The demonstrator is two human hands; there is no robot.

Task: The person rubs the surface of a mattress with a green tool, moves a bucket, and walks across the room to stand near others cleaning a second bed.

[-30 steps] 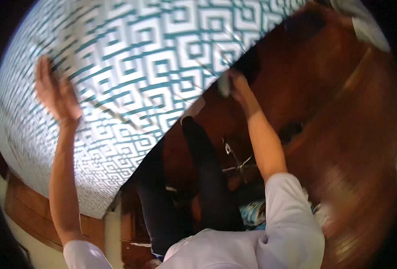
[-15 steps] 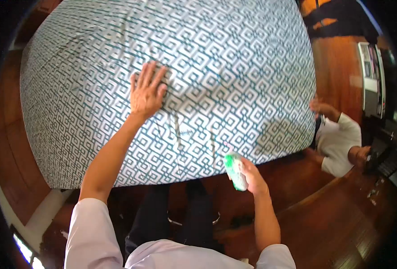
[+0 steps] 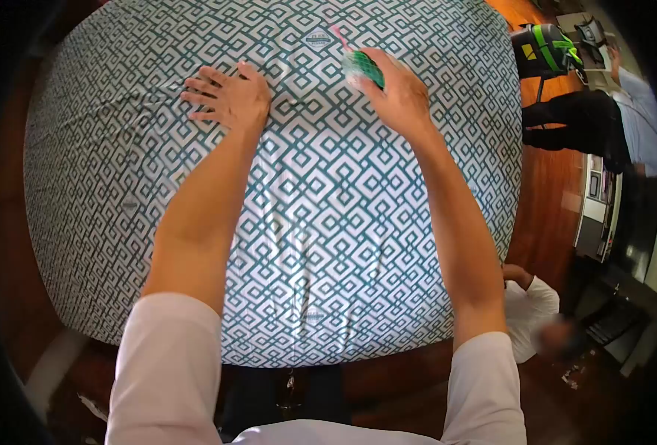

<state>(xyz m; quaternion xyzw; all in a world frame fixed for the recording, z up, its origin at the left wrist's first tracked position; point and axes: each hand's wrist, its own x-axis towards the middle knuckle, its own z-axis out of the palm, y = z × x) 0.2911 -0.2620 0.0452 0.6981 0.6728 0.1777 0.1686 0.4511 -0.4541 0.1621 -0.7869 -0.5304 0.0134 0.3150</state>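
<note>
the left hand lies open, fingers splayed, on the teal-and-white geometric cloth. over the cloth, the right hand grips a rounded, green-meshed bundle.

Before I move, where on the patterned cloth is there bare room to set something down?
The patterned cloth is bare, though creased, between your left forearm and right forearm. Another free patch spreads from your left forearm to the cloth's left edge. It's crowded up top, where your left hand rests and your right hand grips a green bundle.
</note>
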